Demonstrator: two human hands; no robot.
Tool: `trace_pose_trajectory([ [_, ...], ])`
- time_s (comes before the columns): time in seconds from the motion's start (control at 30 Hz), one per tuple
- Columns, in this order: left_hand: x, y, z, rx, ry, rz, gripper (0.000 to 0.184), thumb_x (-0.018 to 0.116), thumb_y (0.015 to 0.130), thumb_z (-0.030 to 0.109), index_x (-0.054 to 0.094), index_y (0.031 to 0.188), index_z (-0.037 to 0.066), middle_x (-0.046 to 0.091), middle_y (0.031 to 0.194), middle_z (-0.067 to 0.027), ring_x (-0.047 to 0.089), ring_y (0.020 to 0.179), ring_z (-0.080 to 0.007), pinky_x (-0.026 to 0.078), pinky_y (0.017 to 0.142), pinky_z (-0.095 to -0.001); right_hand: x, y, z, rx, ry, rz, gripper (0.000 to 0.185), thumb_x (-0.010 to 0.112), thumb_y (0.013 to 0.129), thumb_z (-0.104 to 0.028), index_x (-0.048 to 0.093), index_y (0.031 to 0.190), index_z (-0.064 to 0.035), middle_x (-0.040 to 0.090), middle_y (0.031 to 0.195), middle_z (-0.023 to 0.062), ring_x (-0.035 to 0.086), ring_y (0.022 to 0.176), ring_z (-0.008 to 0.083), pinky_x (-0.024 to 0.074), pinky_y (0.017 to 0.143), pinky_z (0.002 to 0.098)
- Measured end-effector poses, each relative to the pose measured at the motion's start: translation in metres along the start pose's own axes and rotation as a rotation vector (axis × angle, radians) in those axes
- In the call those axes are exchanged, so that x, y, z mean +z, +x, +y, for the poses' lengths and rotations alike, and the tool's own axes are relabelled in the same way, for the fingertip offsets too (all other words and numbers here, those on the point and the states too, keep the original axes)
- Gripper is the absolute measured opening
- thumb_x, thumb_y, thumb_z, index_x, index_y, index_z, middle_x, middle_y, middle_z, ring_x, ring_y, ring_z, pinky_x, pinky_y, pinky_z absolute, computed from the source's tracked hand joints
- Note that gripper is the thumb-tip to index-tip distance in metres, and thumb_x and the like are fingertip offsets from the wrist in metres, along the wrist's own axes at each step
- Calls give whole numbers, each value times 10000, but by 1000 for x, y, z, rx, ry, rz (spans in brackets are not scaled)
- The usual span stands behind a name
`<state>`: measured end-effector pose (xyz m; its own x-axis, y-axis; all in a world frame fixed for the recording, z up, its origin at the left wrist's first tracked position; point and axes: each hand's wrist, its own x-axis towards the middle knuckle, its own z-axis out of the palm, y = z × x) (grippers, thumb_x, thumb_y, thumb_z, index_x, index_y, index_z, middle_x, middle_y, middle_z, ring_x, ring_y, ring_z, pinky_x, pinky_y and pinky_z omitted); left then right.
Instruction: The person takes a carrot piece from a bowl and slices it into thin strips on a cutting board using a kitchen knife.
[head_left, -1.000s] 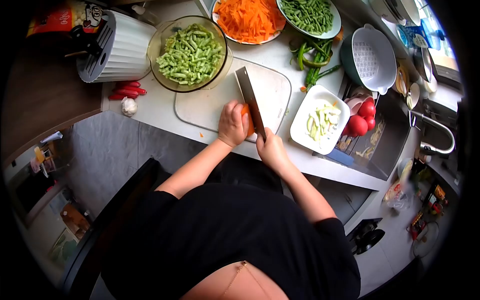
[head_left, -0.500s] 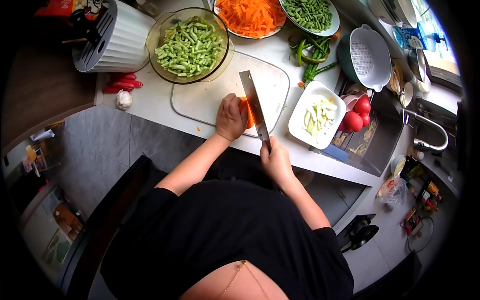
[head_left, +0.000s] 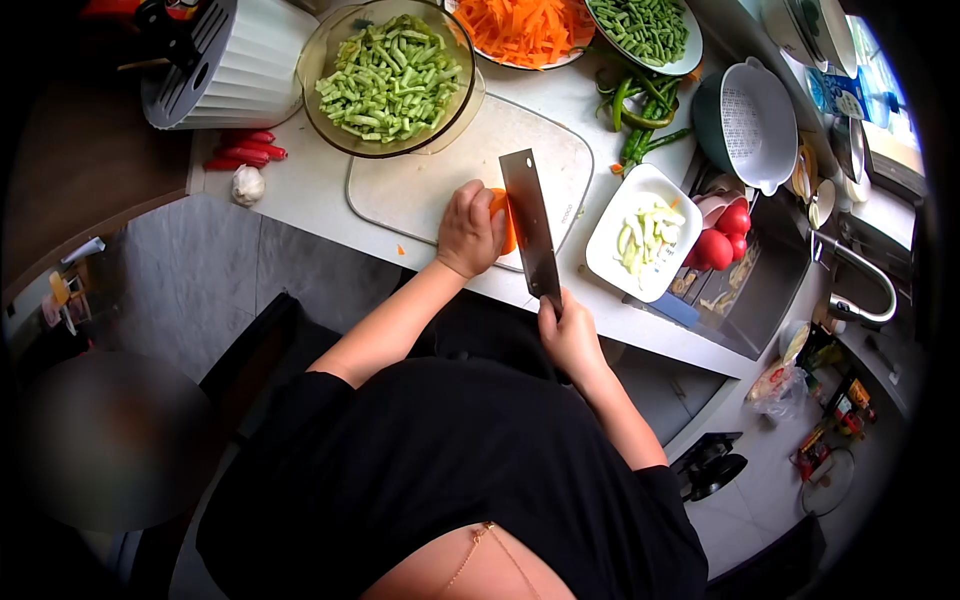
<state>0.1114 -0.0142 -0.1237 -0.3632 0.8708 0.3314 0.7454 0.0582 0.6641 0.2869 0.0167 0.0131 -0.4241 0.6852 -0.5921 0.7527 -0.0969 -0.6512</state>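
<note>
My left hand (head_left: pixel 472 230) is closed round an orange carrot piece (head_left: pixel 507 222) on the white cutting board (head_left: pixel 420 190), near its front edge. The fingers hide part of the carrot. My right hand (head_left: pixel 572 335) grips the handle of a broad-bladed cleaver (head_left: pixel 531 220), whose blade points away from me just right of the carrot. Behind the board's left part stands a glass bowl of cut green beans (head_left: pixel 390 85). To the right of the board sits a white dish (head_left: pixel 603 255) with pale green slices.
Shredded carrot (head_left: pixel 520 30) and chopped green pieces (head_left: pixel 640 28) lie on plates at the back. Green peppers (head_left: pixel 650 110) are near a grey-green colander (head_left: pixel 745 125). Red tomatoes (head_left: pixel 715 248) sit by the sink (head_left: pixel 740 325). Garlic (head_left: pixel 248 185) and red peppers (head_left: pixel 245 150) lie left.
The cleaver and my right hand have shifted right relative to the carrot, and the blade stands slightly farther from my left hand. My left hand keeps its hold. The camera view has shifted a little.
</note>
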Motion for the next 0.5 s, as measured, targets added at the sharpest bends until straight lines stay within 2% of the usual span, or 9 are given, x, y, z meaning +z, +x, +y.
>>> trace_pose_trajectory([
  [0.1,0,-1,1,-11,-20,-8,371,570,827,77,403,1146,-15,446,1140,-215,475,1017,-386,412,913,-433,-4,2,-9,-32,-15,39,110,523,881,-73,505,842,28,568,679,279,573,680,463,446,591,482],
  [0.5,2,0,2,-14,-6,-4,393,588,815,72,398,1147,-18,447,1139,-214,477,1016,-387,423,897,-432,9,13,-15,-26,-68,48,125,528,882,-82,511,833,31,562,663,291,567,663,474,442,587,501],
])
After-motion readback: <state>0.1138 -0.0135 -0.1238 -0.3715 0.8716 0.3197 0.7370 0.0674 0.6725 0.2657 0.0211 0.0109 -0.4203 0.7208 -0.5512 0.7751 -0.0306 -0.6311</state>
